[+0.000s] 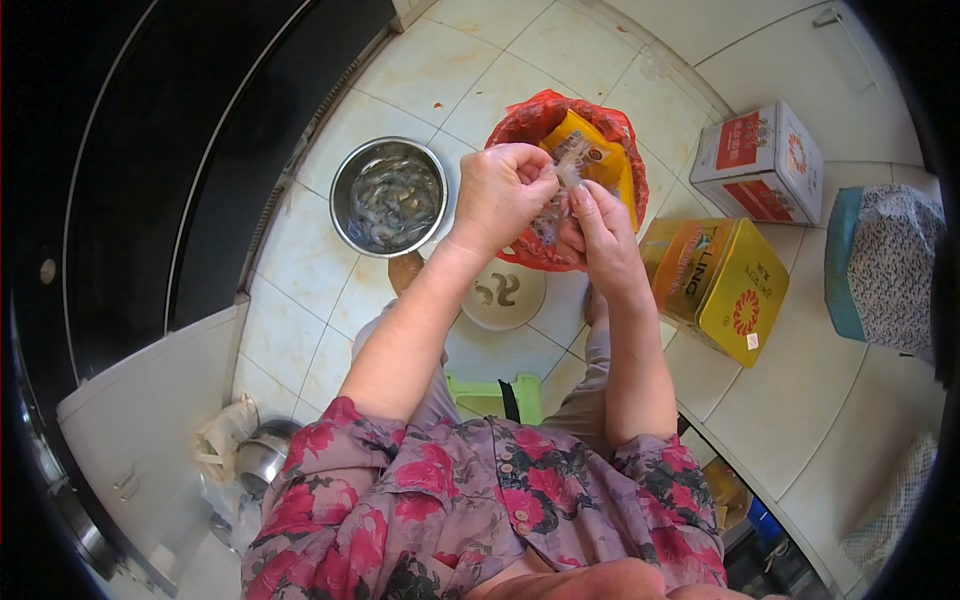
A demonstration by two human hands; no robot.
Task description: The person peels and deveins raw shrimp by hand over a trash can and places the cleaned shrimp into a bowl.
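Above a bin lined with a red plastic bag (508, 128), my two hands meet at a pale, translucent shrimp (568, 172). My left hand (508, 195) pinches one part of it between thumb and fingertips. The fingers of my right hand (607, 238) are closed around its other side, partly hiding it. Left of my hands, a steel bowl (338, 215) holds many grey shrimp (390, 195) in a wet heap. Below, between my legs, a white bowl (520, 318) contains several small grey pieces (505, 290) that look like peeled shrimp.
A yellow wrapper (610, 165) lies in the bin. To the right stand a yellow tin (715, 290) and a red-and-white carton (757, 165). Part of a green stool (480, 395) shows below me. Metal pots (263, 455) sit at lower left. Tiled floor (470, 40) extends ahead.
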